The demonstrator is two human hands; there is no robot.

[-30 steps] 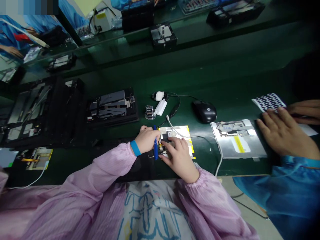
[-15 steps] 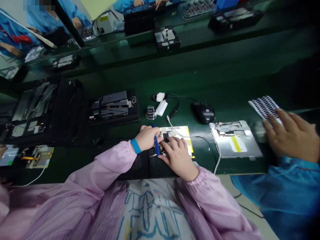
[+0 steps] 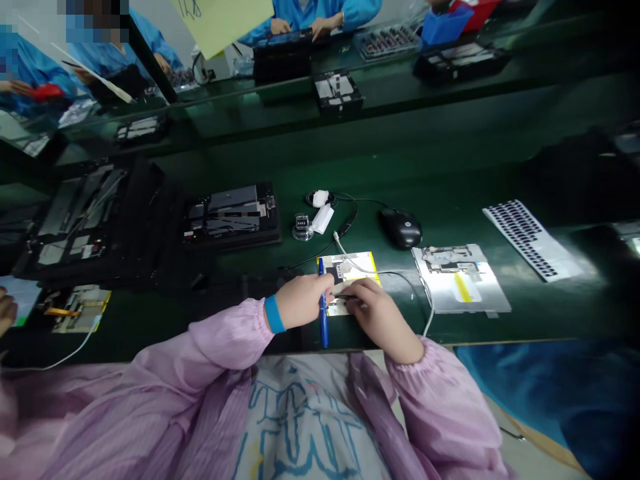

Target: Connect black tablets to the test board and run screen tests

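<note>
My left hand (image 3: 304, 299), with a blue band at the wrist, is closed around a slim blue pen-like tool (image 3: 324, 330) that stands nearly lengthwise to me. Beneath both hands lies a small panel (image 3: 357, 261) with yellow edges and exposed circuitry. My right hand (image 3: 377, 311) bends over the panel's right side, its fingers pinched on a thin dark strip (image 3: 345, 297) whose kind I cannot make out. A white cable (image 3: 344, 251) with a light plug end crosses the panel's top. My fingers hide the panel's middle.
Right of the panel lies a silver tablet screen panel (image 3: 480, 293), with a black mouse (image 3: 401, 228) behind it. A sticker sheet (image 3: 525, 233) is farther right. Opened tablets (image 3: 230, 213) are on the left. Co-workers in blue (image 3: 330, 20) sit across the bench.
My left hand has shifted slightly right and the blue tool now points toward me. My right hand has gone from spread fingers to a pinch. A co-worker's hand has left the right side.
</note>
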